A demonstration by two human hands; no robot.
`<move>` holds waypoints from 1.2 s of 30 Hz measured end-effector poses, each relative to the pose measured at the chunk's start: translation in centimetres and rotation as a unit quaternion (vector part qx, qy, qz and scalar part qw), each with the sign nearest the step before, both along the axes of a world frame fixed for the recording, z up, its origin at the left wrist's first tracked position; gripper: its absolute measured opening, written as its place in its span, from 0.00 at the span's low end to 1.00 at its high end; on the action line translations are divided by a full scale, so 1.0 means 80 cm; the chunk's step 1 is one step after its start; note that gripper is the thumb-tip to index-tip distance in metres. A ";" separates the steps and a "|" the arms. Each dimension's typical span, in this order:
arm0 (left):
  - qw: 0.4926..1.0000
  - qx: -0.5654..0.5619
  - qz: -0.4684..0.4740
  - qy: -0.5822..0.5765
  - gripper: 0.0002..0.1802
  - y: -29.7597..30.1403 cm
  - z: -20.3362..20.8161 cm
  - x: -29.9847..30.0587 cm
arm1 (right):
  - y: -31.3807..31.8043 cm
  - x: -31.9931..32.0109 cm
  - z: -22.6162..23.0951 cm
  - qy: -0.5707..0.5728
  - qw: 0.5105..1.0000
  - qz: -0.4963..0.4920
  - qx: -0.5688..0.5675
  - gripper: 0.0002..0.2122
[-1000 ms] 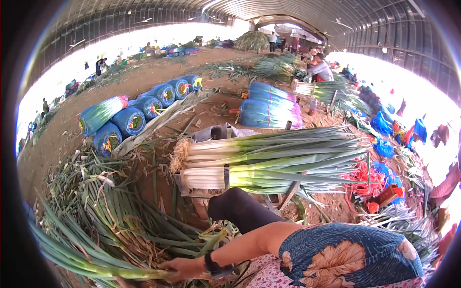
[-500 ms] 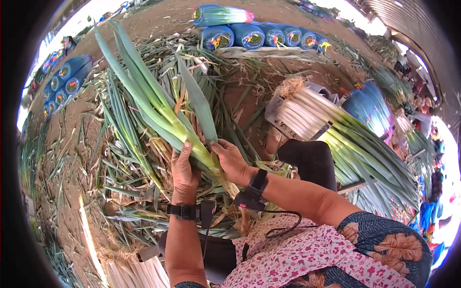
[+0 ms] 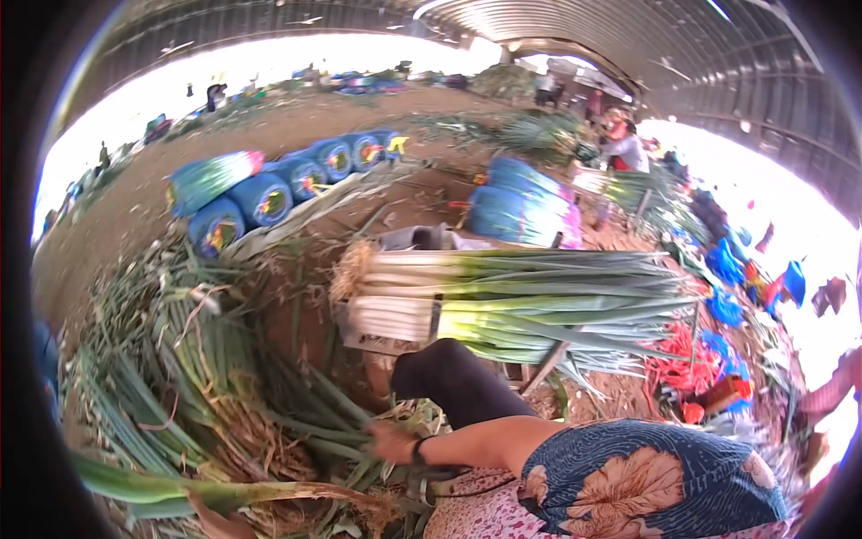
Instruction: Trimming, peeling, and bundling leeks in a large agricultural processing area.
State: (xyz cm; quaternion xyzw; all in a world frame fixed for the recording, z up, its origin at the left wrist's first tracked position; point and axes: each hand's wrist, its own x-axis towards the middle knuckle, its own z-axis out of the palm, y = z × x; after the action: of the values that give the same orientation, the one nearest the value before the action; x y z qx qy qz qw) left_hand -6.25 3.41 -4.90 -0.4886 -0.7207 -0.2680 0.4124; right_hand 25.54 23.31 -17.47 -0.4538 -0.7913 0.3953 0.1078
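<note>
A single leek (image 3: 242, 492) lies across the lower left of the head view, its green part to the left and its roots to the right. Against its underside, at the bottom edge, a small part of my left hand (image 3: 214, 519) shows, closed on the stalk; the rest is out of view. My right hand (image 3: 392, 442) is beside loose green leaves, right of the leaf heap (image 3: 193, 368). Motion smears its fingers, so whether they hold anything is unclear. A dark band circles that wrist.
Beyond my knee (image 3: 458, 382), a metal rack (image 3: 435, 316) bears a thick row of trimmed leeks (image 3: 539, 292). Blue-wrapped bundles (image 3: 269, 198) lie at the back left, others (image 3: 521, 205) behind the rack. Red strings (image 3: 687, 355) lie at right. A person (image 3: 626, 148) is farther back.
The view has swung to the right. Both hands were on the leek's stalk; my right hand is now away from it. The leek has turned from steeply slanted to nearly level.
</note>
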 end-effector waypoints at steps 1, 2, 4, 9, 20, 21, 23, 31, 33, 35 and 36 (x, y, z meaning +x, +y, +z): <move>0.958 -0.062 -0.011 -0.281 0.35 0.022 0.018 0.037 | -0.013 -0.030 0.053 0.085 0.994 0.044 0.050 0.31; 0.835 -0.130 -0.011 -0.535 0.44 0.033 0.027 0.055 | -0.024 -0.057 0.111 0.188 0.974 0.117 0.050 0.33; 0.863 -0.048 -0.052 -0.499 0.37 0.047 -0.034 0.032 | -0.062 -0.119 0.203 0.264 0.931 0.244 0.055 0.32; 0.727 0.131 -0.162 -0.654 0.37 0.099 0.046 0.129 | -0.043 -0.152 0.216 0.204 0.951 0.228 0.036 0.28; 0.403 0.172 -0.375 -0.817 0.22 0.100 0.023 0.096 | -0.059 -0.166 0.213 0.412 0.899 0.129 -0.069 0.16; 0.420 0.158 -0.360 -0.818 0.22 0.108 0.022 0.101 | -0.053 -0.159 0.211 0.410 0.901 0.123 -0.065 0.16; 0.434 0.160 -0.358 -0.811 0.20 0.103 0.020 0.101 | -0.053 -0.155 0.210 0.353 0.925 0.132 -0.035 0.15; 0.734 0.082 -0.259 -0.622 0.17 0.096 -0.067 0.031 | -0.064 -0.156 0.190 0.506 0.784 0.158 -0.324 0.15; 0.819 0.035 -0.191 -0.539 0.17 0.092 -0.055 0.021 | -0.057 -0.156 0.199 0.474 0.792 0.203 -0.327 0.17; 0.890 -0.021 -0.077 -0.448 0.17 0.044 -0.046 0.000 | -0.063 -0.122 0.224 0.304 0.885 0.289 -0.201 0.23; 0.920 -0.048 -0.014 -0.389 0.17 0.017 -0.020 -0.008 | -0.054 -0.102 0.197 0.225 0.904 0.357 -0.077 0.26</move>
State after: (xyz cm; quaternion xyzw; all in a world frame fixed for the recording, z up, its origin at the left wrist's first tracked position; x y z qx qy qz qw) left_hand -6.92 4.78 -6.49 -0.3748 -0.8294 -0.4079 0.0716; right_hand 17.37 18.98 -1.69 -0.0471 -0.8224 0.5582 0.0993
